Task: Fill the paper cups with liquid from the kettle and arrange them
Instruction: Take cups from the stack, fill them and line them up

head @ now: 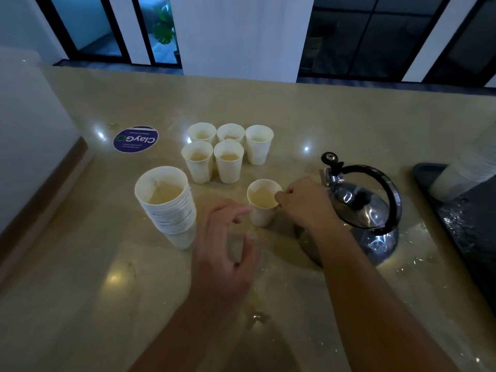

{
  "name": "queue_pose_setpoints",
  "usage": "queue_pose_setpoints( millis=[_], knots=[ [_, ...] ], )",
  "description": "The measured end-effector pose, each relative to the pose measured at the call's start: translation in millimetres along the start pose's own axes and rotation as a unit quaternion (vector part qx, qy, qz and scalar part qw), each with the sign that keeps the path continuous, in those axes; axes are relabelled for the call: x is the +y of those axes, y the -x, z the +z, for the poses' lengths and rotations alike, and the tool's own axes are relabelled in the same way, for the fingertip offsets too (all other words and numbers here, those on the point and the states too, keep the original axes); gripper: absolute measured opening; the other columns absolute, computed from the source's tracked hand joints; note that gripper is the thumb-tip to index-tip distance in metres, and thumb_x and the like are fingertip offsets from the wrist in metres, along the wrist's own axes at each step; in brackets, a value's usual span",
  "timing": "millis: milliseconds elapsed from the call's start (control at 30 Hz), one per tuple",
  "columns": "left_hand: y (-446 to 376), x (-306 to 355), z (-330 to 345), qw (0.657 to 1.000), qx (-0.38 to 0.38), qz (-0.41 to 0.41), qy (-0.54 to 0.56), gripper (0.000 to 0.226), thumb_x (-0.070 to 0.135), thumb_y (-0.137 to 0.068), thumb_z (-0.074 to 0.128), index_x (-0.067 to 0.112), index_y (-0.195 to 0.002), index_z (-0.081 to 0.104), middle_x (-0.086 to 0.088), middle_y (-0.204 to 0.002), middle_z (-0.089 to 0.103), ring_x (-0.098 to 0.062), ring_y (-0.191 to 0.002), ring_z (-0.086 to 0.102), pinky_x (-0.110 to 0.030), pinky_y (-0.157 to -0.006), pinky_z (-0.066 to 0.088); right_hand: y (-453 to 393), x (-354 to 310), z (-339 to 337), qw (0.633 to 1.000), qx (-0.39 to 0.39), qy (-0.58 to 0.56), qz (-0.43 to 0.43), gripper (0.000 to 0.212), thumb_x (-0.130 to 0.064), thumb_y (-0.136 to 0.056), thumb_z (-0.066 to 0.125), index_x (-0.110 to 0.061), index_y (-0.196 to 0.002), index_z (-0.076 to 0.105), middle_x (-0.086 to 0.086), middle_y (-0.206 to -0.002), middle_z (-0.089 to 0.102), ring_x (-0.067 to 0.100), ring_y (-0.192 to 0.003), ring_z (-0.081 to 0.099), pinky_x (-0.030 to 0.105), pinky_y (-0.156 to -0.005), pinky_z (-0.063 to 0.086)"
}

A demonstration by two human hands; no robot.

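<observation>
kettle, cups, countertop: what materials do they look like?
Kettle: polished metal, likely stainless steel, given its mirror-like reflections; the arched handle looks like black plastic. Cups, such as the one the right hand pinches: matte off-white paper, thin rolled rims showing on the stack. Countertop: glossy beige stone or a stone-look surface; sharp light reflections, faint veining.
</observation>
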State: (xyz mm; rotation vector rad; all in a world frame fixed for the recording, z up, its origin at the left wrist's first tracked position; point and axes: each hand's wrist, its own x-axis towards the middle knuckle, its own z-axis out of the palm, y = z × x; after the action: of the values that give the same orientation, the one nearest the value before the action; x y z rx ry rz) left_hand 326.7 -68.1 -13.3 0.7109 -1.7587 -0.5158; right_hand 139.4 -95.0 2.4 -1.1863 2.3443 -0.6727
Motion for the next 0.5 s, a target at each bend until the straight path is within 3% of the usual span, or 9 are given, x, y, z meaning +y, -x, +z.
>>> queue_pose_setpoints(
  millis=[100,200,267,367,433,500],
  knots=[
    [5,1,12,0.996,-0.069,-0.058,0.007,0.035,0.011,-0.078,0.057,0.019,-0.113,0.059,0.009,-0.104,0.055,-0.007,-0.094,0.054,-0.012,-0.082,0.039,2,0,-6,1.0,-0.012,0.014,-0.003,0.034,-0.036,-0.091,0.063,-0.011,-0.066,0.063,0.005,-0.065,0.057,0.026,-0.073,0.06,0.031,-0.062,0.044],
    [9,2,19,0.992,-0.114,-0.055,-0.011,0.03,0.013,-0.081,0.056,0.016,-0.11,0.062,0.004,-0.106,0.059,0.003,-0.098,0.053,-0.006,-0.085,0.038,18,-3,-30,0.999,0.02,-0.024,-0.029,0.046,-0.044,-0.095,0.062,-0.011,-0.063,0.057,0.0,-0.059,0.051,0.016,-0.058,0.048,0.029,-0.058,0.039],
    [8,2,24,0.99,-0.13,-0.046,-0.02,0.027,0.015,-0.082,0.055,0.014,-0.107,0.064,0.003,-0.106,0.06,0.003,-0.098,0.052,-0.006,-0.085,0.036,35,-6,-50,0.991,0.098,-0.058,-0.069,0.035,-0.042,-0.096,0.062,-0.018,-0.07,0.063,-0.008,-0.063,0.057,0.008,-0.059,0.052,0.024,-0.057,0.04],
    [0,1,34,0.989,-0.14,-0.036,-0.025,0.027,0.017,-0.082,0.055,0.011,-0.105,0.066,0.004,-0.102,0.061,-0.002,-0.095,0.053,-0.007,-0.084,0.037,51,-2,-74,0.958,0.244,-0.103,-0.109,0.017,-0.038,-0.095,0.063,-0.029,-0.085,0.071,-0.017,-0.077,0.066,0.001,-0.078,0.062,0.015,-0.071,0.046],
    [-8,5,41,0.989,-0.147,-0.027,-0.008,0.026,0.016,-0.083,0.056,0.011,-0.106,0.066,0.007,-0.101,0.059,-0.002,-0.093,0.054,-0.008,-0.083,0.038,48,12,-79,0.941,0.303,-0.12,-0.095,0.013,-0.038,-0.095,0.064,-0.028,-0.092,0.072,-0.016,-0.089,0.067,0.006,-0.09,0.064,0.026,-0.083,0.052],
    [-15,10,49,0.988,-0.155,-0.019,0.012,0.028,0.015,-0.085,0.056,0.011,-0.111,0.065,0.008,-0.1,0.06,-0.001,-0.093,0.055,-0.007,-0.083,0.039,41,29,-80,0.942,0.311,-0.108,-0.061,0.017,-0.042,-0.094,0.065,-0.029,-0.103,0.071,-0.01,-0.105,0.065,0.016,-0.107,0.06,0.038,-0.091,0.051]
  ],
)
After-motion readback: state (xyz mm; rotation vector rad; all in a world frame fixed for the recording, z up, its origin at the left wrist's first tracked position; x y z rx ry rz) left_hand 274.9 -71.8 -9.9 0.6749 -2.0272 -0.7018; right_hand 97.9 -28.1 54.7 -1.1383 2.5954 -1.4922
